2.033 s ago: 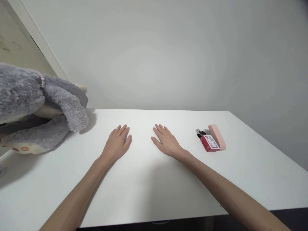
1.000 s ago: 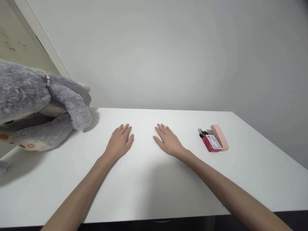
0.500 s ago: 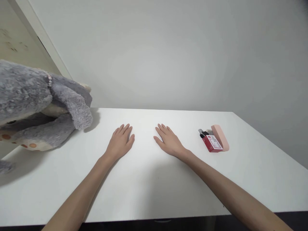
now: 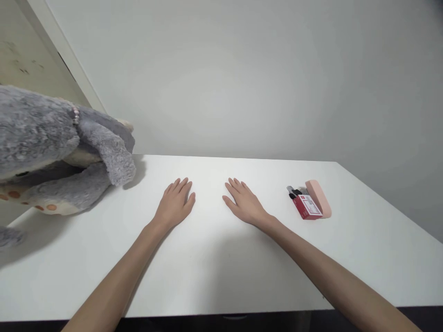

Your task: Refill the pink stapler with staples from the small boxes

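Observation:
Both my hands lie palm down on a white table [image 4: 207, 272], apart from each other and holding nothing. My left hand [image 4: 175, 203] rests left of the middle with its fingers stretched out and the thumb apart. My right hand [image 4: 245, 201] lies flat on the other side, fingers also apart. To the right of it, not touching it, is a red and white box [image 4: 307, 207]. Small black and silver items [image 4: 295, 192] lie behind that box; their kind I cannot make out. A pink case [image 4: 319, 198] with rounded ends is against the box's right side.
A large grey plush toy [image 4: 51, 138] with a bead string [image 4: 75, 115] takes up the table's left side. Behind the table rises a pale wall [image 4: 221, 83]. The table's front edge runs under my forearms.
The whole view has shifted very slightly to the right. My hands and the things on the table keep their places.

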### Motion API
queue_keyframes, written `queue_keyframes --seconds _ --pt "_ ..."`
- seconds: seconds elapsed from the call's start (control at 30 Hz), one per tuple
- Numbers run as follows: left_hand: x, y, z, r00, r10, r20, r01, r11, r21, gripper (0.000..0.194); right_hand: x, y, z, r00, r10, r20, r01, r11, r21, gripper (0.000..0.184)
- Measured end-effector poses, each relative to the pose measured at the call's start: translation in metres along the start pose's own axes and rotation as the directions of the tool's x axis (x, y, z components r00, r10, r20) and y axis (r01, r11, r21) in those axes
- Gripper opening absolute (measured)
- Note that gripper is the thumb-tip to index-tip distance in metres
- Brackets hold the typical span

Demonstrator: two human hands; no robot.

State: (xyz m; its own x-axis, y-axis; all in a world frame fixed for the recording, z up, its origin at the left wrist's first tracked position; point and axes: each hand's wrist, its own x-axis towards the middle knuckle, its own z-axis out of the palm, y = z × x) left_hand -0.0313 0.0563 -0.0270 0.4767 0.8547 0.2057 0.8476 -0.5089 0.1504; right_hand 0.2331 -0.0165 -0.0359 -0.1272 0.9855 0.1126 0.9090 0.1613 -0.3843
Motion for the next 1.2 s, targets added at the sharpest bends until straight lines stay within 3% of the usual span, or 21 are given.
queue_keyframes --seconds 0.83,1.2 --pt "0.0 -0.002 0.003 0.999 0.012 -0.036 -0.012 1.0 0.001 0.059 0.0 0.0 0.0 1.0 -0.005 -0.005 0.005 1.0 -0.027 0.07" --pt "-0.002 0.01 0.005 0.997 -0.004 -0.083 0.008 0.999 0.042 0.054 0.0 0.004 0.006 0.998 -0.016 -0.052 0.015 1.0 -0.018 0.066"
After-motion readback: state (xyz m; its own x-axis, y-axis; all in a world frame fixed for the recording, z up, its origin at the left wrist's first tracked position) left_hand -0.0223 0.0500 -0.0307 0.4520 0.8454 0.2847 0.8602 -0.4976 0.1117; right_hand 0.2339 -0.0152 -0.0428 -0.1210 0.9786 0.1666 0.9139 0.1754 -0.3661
